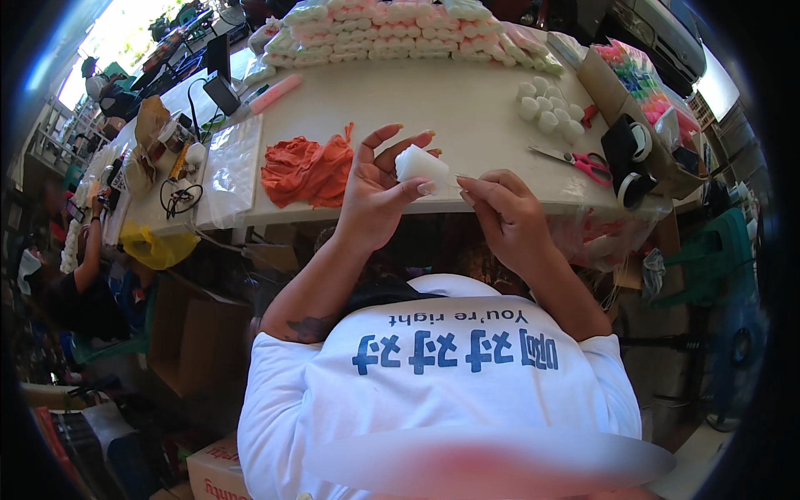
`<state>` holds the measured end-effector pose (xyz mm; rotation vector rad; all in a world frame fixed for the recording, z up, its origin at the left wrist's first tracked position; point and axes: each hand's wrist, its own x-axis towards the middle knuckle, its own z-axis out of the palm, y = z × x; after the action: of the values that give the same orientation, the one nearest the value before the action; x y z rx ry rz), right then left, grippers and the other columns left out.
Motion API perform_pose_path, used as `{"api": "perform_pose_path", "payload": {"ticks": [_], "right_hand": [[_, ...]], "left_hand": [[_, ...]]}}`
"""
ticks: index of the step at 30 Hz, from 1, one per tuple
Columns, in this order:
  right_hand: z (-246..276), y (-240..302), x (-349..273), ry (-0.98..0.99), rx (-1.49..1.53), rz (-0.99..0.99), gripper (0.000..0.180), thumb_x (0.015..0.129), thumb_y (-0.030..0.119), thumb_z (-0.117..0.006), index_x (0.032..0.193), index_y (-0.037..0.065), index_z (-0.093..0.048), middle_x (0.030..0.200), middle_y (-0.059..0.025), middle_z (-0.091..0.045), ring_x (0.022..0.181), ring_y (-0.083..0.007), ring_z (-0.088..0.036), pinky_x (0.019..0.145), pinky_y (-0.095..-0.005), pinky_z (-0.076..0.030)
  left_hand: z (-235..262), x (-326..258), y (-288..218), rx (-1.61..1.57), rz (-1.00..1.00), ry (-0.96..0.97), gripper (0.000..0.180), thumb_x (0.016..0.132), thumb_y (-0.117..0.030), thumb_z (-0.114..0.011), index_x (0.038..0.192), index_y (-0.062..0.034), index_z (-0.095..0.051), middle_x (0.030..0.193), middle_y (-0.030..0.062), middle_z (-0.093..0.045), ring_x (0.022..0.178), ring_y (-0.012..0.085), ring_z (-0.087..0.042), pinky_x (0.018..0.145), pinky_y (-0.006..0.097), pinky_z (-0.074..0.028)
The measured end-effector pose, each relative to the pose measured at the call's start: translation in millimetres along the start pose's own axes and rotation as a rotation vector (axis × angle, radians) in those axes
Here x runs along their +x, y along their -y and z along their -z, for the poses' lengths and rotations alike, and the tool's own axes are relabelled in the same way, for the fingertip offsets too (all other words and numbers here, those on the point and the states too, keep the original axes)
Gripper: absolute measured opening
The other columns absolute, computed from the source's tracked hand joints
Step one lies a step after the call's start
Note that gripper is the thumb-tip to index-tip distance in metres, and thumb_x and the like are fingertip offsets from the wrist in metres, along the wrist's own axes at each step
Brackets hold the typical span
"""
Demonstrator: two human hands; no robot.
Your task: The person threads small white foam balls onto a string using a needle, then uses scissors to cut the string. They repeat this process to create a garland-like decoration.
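Left hand [375, 196] holds a small white soft lump [419, 163] pinched between thumb and fingertips, raised just above the near edge of the white surface [467, 108]. Right hand [510, 218] sits just right of the lump, fingers clenched in a pinch, thumb and forefinger tips pointing left at it; what that grip grasps is too thin to tell, maybe a thread. Lump lies left and slightly far of the right grip, nearly touching. Its long axis runs roughly left to right. On the surface: orange cloth [308, 171] to the left, red-handled scissors [583, 162] to the right, loose white lumps [550, 108] farther right.
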<state>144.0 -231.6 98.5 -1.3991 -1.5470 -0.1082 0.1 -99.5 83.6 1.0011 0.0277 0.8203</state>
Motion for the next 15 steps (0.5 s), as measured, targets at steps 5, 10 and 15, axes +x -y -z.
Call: {"api": "perform_pose_path", "payload": {"ticks": [5, 10, 15], "right_hand": [[1, -5, -5, -0.024, -0.052, 0.02, 0.016, 0.082, 0.004, -0.069, 0.097, 0.002, -0.068, 0.081, -0.0123, -0.062, 0.068, -0.0234, -0.062, 0.06, -0.0318, -0.05], [-3, -3, -6, 0.046, 0.014, -0.1, 0.033, 0.079, 0.004, -0.072, 0.11, 0.001, -0.062, 0.093, -0.0135, -0.064, 0.08, -0.0262, -0.064, 0.07, -0.033, -0.052], [-12, -4, -7, -0.002, 0.083, -0.111, 0.054, 0.073, 0.005, -0.078, 0.122, 0.002, -0.055, 0.109, -0.0135, -0.064, 0.097, -0.0254, -0.064, 0.083, -0.0322, -0.052]], "left_hand": [[-4, -4, 10, 0.036, 0.046, 0.044, 0.066, 0.077, 0.002, -0.074, 0.13, -0.0044, -0.036, 0.134, 0.0183, -0.048, 0.12, 0.0263, -0.053, 0.099, 0.038, -0.047], [-7, -5, 19, 0.145, -0.026, 0.01, 0.058, 0.079, 0.005, -0.071, 0.13, -0.0023, -0.044, 0.134, 0.012, -0.049, 0.119, 0.0198, -0.052, 0.097, 0.033, -0.049], [-12, -9, 18, 0.133, 0.022, 0.101, 0.043, 0.092, -0.009, -0.057, 0.134, -0.0017, -0.046, 0.142, 0.0155, -0.042, 0.124, 0.0224, -0.049, 0.099, 0.034, -0.045]]}}
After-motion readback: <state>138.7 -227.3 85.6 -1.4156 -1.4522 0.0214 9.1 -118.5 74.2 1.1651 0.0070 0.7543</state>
